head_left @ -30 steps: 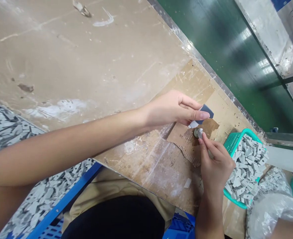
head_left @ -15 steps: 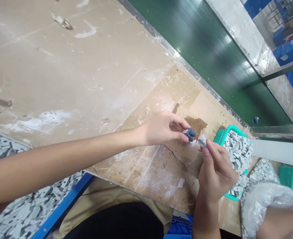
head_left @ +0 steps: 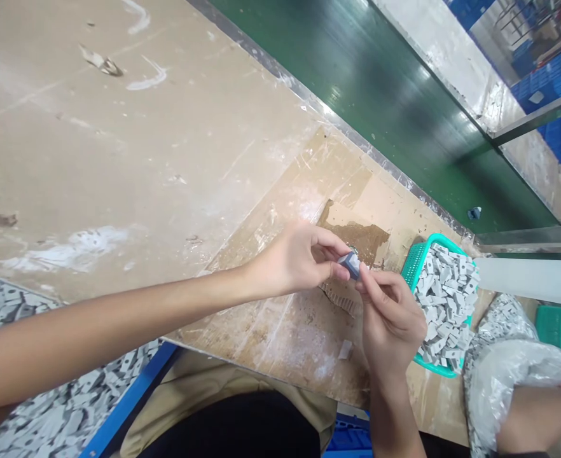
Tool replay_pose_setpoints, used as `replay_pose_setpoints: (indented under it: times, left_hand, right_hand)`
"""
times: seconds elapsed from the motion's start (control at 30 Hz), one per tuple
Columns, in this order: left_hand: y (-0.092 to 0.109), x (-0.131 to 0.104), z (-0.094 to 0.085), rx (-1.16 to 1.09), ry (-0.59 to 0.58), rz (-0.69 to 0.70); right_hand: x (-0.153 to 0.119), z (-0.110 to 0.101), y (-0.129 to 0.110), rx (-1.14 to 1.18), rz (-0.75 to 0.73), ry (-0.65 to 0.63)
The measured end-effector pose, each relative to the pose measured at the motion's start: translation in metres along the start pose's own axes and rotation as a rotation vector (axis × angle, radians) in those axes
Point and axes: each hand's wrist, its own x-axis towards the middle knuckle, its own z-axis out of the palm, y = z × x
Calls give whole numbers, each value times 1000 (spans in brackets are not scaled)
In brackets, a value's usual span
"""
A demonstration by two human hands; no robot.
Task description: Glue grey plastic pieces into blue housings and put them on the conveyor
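Note:
Between thumb and fingers, my left hand (head_left: pixel 304 257) pinches a small dark blue-grey block (head_left: pixel 348 263). My right hand (head_left: pixel 392 312) grips a small light grey piece (head_left: pixel 357 261), mostly hidden by the fingertips, and presses it against the dark block. Both hands meet above a torn piece of brown cardboard (head_left: pixel 357 230) on the worktable. Just right of my right hand stands a green plastic basket (head_left: pixel 409 267) heaped with small light grey pieces (head_left: pixel 445 305).
A green belt (head_left: pixel 357 89) runs behind the table (head_left: pixel 166 159), with a small dark part (head_left: pixel 474 213) on it. At lower left a blue-edged bin (head_left: pixel 132 401) holds many grey parts. A clear plastic bag (head_left: pixel 504 369) and another person's arm (head_left: pixel 538 413) are at right.
My right hand has moved left and brought the light grey piece from apart into contact with the dark block. My left hand still holds the block. The view has shifted slightly.

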Motion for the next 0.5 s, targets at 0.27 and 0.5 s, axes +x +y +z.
replay_pose_setpoints:
  times: [0.27,0.5]
  left_hand:
    - [2,3,-2,-176,-71,-146]
    - [19,8,-12,-549,50,-358]
  right_hand:
    - [9,0,-2,-61,66,-110]
    - [13,-41,-5,-167,154,302]
